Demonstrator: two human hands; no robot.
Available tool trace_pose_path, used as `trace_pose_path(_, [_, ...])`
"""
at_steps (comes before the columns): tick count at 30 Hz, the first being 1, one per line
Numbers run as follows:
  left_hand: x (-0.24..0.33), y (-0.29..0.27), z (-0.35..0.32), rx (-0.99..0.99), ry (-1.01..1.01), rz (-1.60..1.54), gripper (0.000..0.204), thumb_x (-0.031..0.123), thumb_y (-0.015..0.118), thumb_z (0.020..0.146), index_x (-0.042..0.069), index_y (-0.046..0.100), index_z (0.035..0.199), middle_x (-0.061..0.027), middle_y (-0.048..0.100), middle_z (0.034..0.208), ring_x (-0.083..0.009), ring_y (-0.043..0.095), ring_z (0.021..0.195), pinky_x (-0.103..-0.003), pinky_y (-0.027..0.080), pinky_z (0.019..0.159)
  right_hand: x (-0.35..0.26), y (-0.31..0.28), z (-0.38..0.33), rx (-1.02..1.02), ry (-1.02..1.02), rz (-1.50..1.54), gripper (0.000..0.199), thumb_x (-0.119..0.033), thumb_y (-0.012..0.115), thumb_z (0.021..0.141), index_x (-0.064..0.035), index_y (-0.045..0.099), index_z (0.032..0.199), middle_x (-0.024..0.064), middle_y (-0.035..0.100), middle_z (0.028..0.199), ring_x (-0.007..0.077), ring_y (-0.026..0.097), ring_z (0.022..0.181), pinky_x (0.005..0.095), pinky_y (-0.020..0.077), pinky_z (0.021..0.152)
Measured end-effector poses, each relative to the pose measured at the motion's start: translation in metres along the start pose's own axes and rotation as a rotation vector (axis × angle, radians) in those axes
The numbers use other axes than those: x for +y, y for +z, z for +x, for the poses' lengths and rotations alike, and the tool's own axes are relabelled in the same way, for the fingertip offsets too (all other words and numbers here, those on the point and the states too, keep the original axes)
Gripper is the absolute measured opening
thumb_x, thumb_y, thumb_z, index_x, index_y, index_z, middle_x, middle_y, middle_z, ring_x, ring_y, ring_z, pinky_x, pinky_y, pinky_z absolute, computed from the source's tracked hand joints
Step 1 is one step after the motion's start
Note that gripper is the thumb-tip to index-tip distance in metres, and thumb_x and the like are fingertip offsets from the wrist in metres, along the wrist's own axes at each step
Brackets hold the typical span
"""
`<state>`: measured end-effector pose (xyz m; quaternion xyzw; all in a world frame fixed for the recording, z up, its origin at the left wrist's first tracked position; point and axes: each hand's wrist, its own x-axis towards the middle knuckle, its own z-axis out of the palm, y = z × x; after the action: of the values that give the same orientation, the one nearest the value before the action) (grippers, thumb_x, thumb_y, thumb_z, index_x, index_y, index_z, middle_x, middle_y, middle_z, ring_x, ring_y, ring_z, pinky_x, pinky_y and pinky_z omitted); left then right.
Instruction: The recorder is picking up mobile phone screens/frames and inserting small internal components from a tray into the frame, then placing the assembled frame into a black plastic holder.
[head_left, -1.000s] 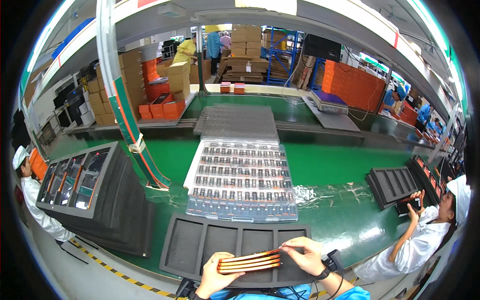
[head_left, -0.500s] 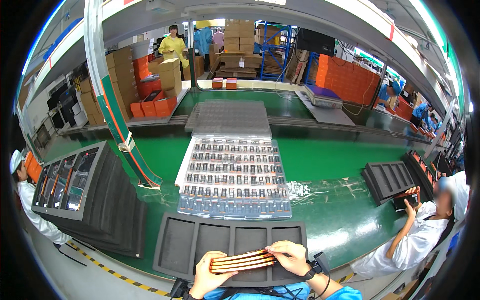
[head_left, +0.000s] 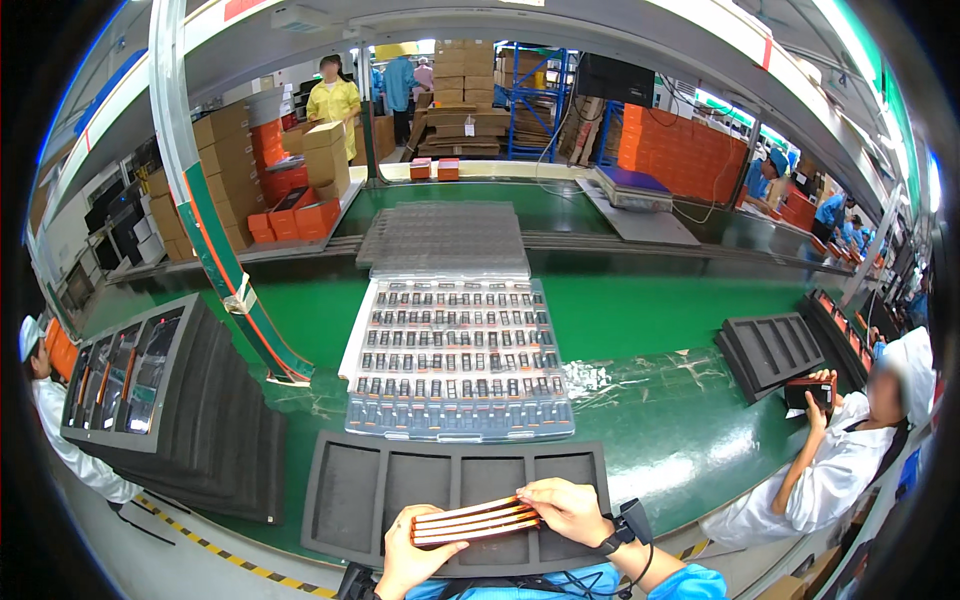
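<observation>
Just above the foam tray, a small stack of slim, orange-edged phones (head_left: 475,524) is held edge-on. My left hand (head_left: 408,556) wraps round the left end of the stack, thumb along the near edge. At the other end, my right hand (head_left: 565,508) has its fingers closed on the top right corner. Beneath lies a black foam tray (head_left: 345,490) with four long pockets; their visible parts hold nothing, and my hands hide some of the tray. Beyond it sits a clear plastic tray (head_left: 455,425) with rows of small dark parts.
A tall pile of black foam trays (head_left: 225,430) stands left, phones in the top one. More clear trays (head_left: 440,240) are stacked behind. At right, a co-worker (head_left: 850,440) holds a dark device (head_left: 808,393) near other foam trays (head_left: 770,350). A green-striped post (head_left: 215,245) rises at left.
The whole view has shifted slightly, moving the scene a little left. Both hands keep the stack; my right hand's fingers have shifted slightly at its right end.
</observation>
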<state>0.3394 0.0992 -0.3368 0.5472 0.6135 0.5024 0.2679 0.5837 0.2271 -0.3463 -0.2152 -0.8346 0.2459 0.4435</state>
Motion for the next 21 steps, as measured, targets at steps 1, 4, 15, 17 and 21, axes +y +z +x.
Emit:
trace_pose_path(1, [0.002,0.000,-0.001,-0.007,-0.036,-0.052,0.058,0.016,0.097,0.063,0.003,0.060,0.106,-0.0129,0.065,0.106,-0.0214,0.069,0.097,-0.033,0.058,0.084,-0.003,-0.001,-0.001,0.002,-0.030,-0.037,0.022,0.002,0.076,0.081,-0.0018,0.073,0.102,0.0113,0.075,0.101,0.0235,0.074,0.088,0.0302,0.0612,0.077])
trace_pose_path(4, [0.006,-0.002,-0.006,0.027,0.011,-0.024,0.057,0.011,0.094,0.064,0.005,0.062,0.110,-0.0097,0.068,0.102,-0.0205,0.068,0.094,-0.033,0.056,0.085,-0.007,0.000,-0.004,0.008,-0.100,-0.118,0.024,-0.007,0.080,0.079,-0.0015,0.073,0.101,0.0113,0.075,0.103,0.0253,0.074,0.090,0.0316,0.0611,0.080])
trace_pose_path(15, [0.000,0.000,-0.004,0.025,0.055,-0.003,0.056,0.010,0.094,0.064,0.005,0.062,0.110,-0.0087,0.068,0.102,-0.0195,0.067,0.093,-0.032,0.057,0.084,-0.006,-0.002,-0.008,0.017,-0.178,-0.146,0.023,-0.006,0.077,0.081,0.0010,0.070,0.101,0.0145,0.073,0.105,0.0287,0.074,0.090,0.0333,0.0616,0.078])
trace_pose_path(17, [0.000,0.000,-0.004,0.021,0.071,-0.008,0.056,0.010,0.094,0.064,0.005,0.062,0.110,-0.0087,0.068,0.103,-0.0196,0.067,0.094,-0.032,0.057,0.085,-0.006,0.001,-0.011,0.019,-0.171,-0.142,0.022,-0.005,0.077,0.082,0.0010,0.069,0.101,0.0148,0.073,0.105,0.0284,0.074,0.090,0.0333,0.0617,0.078])
trace_pose_path(21, [-0.001,-0.001,-0.007,0.012,0.069,-0.016,0.057,0.011,0.094,0.064,0.005,0.062,0.111,-0.0091,0.067,0.105,-0.0204,0.067,0.095,-0.033,0.057,0.086,-0.001,0.004,-0.013,-0.011,-0.159,-0.147,0.023,-0.004,0.076,0.082,0.0005,0.069,0.103,0.0142,0.073,0.106,0.0279,0.074,0.088,0.0335,0.0618,0.076])
